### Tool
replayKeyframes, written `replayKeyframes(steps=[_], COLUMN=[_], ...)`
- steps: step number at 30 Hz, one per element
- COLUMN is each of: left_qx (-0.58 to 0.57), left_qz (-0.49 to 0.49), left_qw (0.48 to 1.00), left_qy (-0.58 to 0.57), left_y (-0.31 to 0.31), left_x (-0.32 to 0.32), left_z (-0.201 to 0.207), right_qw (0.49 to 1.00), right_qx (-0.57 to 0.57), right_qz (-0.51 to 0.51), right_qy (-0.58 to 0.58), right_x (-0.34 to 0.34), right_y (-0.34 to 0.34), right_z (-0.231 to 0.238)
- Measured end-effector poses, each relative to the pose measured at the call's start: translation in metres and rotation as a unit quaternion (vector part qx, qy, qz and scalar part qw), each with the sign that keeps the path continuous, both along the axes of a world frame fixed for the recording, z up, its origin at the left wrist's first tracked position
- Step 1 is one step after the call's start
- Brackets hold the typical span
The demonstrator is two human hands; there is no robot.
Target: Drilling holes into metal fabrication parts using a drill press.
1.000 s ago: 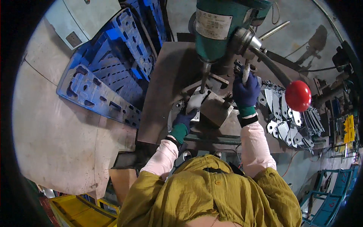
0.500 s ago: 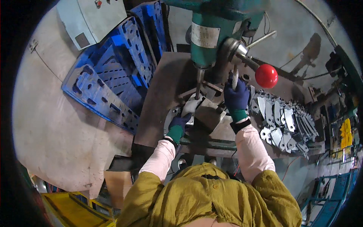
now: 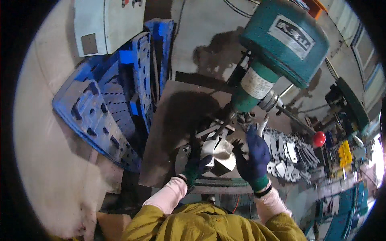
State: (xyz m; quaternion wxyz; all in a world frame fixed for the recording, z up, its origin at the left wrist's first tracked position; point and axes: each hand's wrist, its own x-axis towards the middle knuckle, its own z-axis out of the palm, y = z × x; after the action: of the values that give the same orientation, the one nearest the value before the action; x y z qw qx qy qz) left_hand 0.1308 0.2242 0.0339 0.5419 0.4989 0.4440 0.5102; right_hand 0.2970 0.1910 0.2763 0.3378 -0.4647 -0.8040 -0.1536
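Observation:
A green drill press [image 3: 257, 76] stands over the work, its spindle and bit [image 3: 222, 129] coming down to a light grey metal part [image 3: 211, 146] in a fixture. My left hand [image 3: 196, 164], in a dark blue glove with a green cuff, grips the near side of this part, its thumb on top. My right hand [image 3: 255, 157], gloved alike, is raised right of the fixture block [image 3: 224, 158]. Its fingers are apart and hold nothing. Just beyond its fingertips is a worn lever handle [image 3: 263, 123] of the press. Another lever ends in a red ball knob [image 3: 319, 139].
Many flat metal parts [image 3: 287, 154] lie heaped on the steel table [image 3: 161, 148] at the right. Blue plastic pallets [image 3: 92, 106] lean at the left, below a grey control box [image 3: 90, 26]. A cardboard box [image 3: 112, 225] sits at the lower left.
My right hand has come off the lever handle and its fingers have spread. My left hand stays at the metal part. The whole view has shifted and tilted.

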Motion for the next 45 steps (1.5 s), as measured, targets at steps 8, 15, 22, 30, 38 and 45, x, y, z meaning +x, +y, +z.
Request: replayKeyframes(steps=[8, 15, 22, 30, 38, 45], left_qx=[-0.102, -0.253, -0.352, -0.088, -0.028, -0.259], left_qz=[0.031, 0.021, -0.065, 0.025, 0.093, 0.058], left_qw=[0.993, 0.937, 0.909, 0.988, 0.995, 0.953], left_qy=[-0.042, -0.239, -0.215, -0.127, -0.011, -0.149], left_y=[0.005, -0.013, 0.009, -0.020, -0.016, 0.002], left_x=[0.010, 0.016, 0.020, 0.025, 0.029, 0.027], left_z=[-0.004, 0.017, -0.033, 0.036, 0.003, 0.007], right_qw=[0.897, 0.765, 0.774, 0.849, 0.965, 0.906], right_qx=[-0.019, -0.130, -0.173, -0.100, -0.063, -0.423], right_qz=[-0.195, -0.368, -0.350, -0.266, 0.197, 0.001], right_qy=[-0.397, -0.512, -0.498, -0.446, -0.162, -0.024], right_x=[-0.152, -0.120, -0.127, -0.119, -0.127, 0.053], right_y=[0.156, 0.249, 0.262, 0.197, -0.015, -0.085], right_z=[0.079, 0.097, 0.087, 0.096, 0.060, -0.071])
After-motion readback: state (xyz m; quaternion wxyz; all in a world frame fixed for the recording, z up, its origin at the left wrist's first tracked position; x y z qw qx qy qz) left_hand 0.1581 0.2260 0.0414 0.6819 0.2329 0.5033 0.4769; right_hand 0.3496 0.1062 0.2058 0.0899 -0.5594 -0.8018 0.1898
